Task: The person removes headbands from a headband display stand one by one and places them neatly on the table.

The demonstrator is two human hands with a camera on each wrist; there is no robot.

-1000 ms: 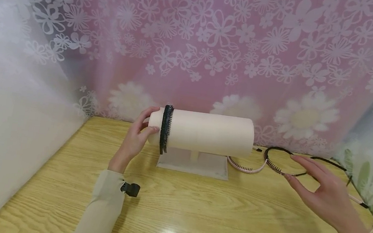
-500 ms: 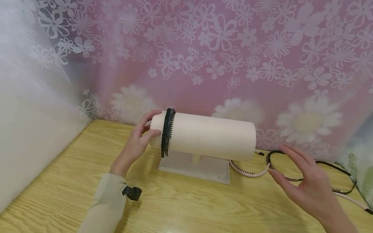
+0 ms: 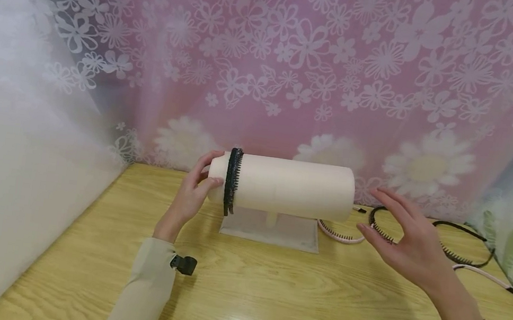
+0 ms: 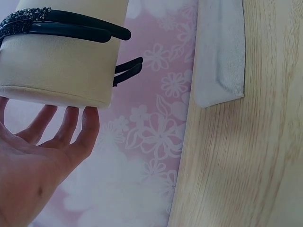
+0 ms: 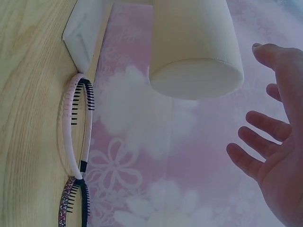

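A cream padded roll on a grey flat base (image 3: 248,228), a headband display stand (image 3: 296,186), stands at the back of the table. Two dark headbands (image 4: 75,26) with glittery tops sit side by side round its left end, teeth showing along one edge in the head view. My left hand (image 3: 186,199) holds that left end, thumb in front and fingers behind. In the left wrist view its fingertips touch the roll's end rim. My right hand (image 3: 411,248) is apart from the roll, just off its right end, fingers spread and holding nothing.
Right of the stand lie a pink toothed headband (image 5: 71,127) and a dark glittery one (image 5: 66,203). Another black headband (image 3: 465,260) and more pink ones (image 3: 487,276) lie farther right. A floral curtain (image 3: 267,76) hangs behind the wooden table (image 3: 292,298).
My right hand has moved left from above the loose headbands toward the roll's right end. My left hand keeps its hold, and the view has shifted slightly.
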